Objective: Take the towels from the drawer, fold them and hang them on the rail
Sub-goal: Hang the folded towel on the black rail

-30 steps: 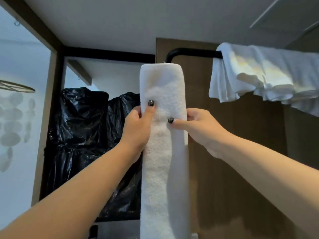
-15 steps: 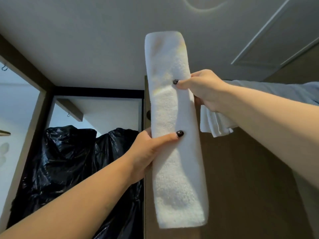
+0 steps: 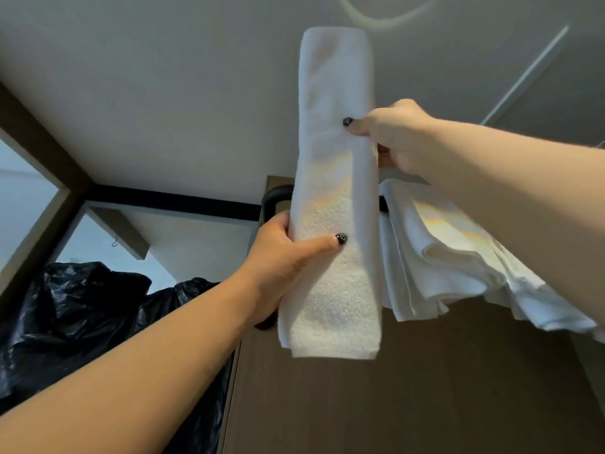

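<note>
Head view — folded towel (image 3: 337, 198) between left hand (image 3: 281, 257), right hand (image 3: 393, 132).

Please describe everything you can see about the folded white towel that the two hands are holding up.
The folded towel is a long, narrow white strip of fluffy terry cloth, held nearly upright in front of the black rail, not yet hung on it. Its top end is rounded, and layered edges show at its bottom end. The left hand grips its lower part, thumb across the front. The right hand pinches its right edge higher up. A faint rainbow glare crosses its middle.
</note>
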{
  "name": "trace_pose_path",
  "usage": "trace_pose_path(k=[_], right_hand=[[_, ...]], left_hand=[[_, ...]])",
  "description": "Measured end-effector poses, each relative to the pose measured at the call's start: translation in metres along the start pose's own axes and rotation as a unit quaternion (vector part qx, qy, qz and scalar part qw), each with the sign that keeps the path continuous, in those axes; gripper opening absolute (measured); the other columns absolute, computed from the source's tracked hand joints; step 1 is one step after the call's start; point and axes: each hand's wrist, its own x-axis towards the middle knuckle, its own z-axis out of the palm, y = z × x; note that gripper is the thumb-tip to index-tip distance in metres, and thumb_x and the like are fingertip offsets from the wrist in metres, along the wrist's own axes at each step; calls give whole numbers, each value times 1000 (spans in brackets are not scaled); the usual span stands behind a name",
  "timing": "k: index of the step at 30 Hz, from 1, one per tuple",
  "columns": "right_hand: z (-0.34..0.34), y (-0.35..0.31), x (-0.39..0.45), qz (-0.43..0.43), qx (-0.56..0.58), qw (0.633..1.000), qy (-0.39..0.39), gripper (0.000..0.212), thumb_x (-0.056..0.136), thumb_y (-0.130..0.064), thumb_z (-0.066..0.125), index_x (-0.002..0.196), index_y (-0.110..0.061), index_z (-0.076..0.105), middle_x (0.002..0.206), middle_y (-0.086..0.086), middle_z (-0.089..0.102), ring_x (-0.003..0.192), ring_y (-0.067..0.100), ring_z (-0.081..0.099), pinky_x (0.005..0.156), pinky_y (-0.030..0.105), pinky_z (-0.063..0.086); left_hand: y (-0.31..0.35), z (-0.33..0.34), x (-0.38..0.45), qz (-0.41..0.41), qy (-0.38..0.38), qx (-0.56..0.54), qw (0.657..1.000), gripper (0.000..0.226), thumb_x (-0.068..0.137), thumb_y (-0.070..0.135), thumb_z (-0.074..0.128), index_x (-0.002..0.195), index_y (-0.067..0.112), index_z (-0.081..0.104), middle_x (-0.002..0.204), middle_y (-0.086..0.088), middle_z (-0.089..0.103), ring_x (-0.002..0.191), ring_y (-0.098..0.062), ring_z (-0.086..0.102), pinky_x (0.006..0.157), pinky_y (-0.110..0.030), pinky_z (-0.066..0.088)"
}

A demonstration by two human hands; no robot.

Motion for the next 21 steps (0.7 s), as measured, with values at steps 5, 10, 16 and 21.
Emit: trace_pose_path(k=[5, 10, 16, 21], right_hand=[[1, 17, 27, 8, -43, 999, -18, 14, 89, -13, 67, 96, -11, 56, 104, 8, 62, 77, 23, 64, 66, 32, 61], [13, 43, 44, 15, -172, 985, 9, 30, 83, -19, 69, 109, -10, 56, 118, 12, 60, 101, 26, 61, 90, 38, 53], [42, 53, 51, -98, -308, 943, 81, 30, 84, -8, 59, 112, -18, 62, 125, 7, 57, 118, 32, 53, 97, 29, 45], [50, 49, 44, -150, -346, 926, -13, 38, 90, 1, 42, 98, -21, 73, 127, 6, 62, 116, 25, 57, 90, 24, 43]], left_hand=[[-18, 11, 15, 34, 34, 83, 995, 62, 60, 33, 85, 116, 24, 60, 105, 2, 73, 91, -19, 72, 76, -35, 59], [-43, 12, 23, 59, 50, 124, 989, 43, 73, 28, 86, 101, 37, 55, 99, 13, 69, 82, 1, 68, 68, -18, 56], [-58, 8, 30, 87, 50, 108, 989, 42, 76, 31, 83, 109, 35, 56, 100, 14, 70, 86, -1, 69, 76, -25, 59], [-63, 2, 33, 113, 51, 149, 981, 39, 77, 33, 82, 106, 37, 55, 100, 15, 67, 89, -2, 67, 80, -29, 59]])
